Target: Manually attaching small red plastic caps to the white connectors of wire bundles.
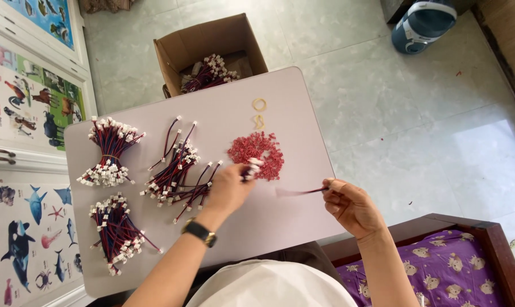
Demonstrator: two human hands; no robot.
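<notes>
The table (303,113) looked smooth and matt; the box (178,48) was plain brown cardboard; the floor (416,125) was glossy tile, the bedcover (439,267) printed cloth.

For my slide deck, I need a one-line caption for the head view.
Left hand holds white connectors by the red pile; right hand pinches a wire.

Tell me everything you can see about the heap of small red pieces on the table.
The heap of small red pieces lies loose on the pale table, toward its far right part. The pieces look like tiny plastic parts, all the same red, spread in a flat, ragged patch. Two yellow rubber bands lie just beyond it, apart from it. The left hand, holding white-tipped wire ends, is at the heap's near edge; whether it touches the pieces is unclear.
</notes>
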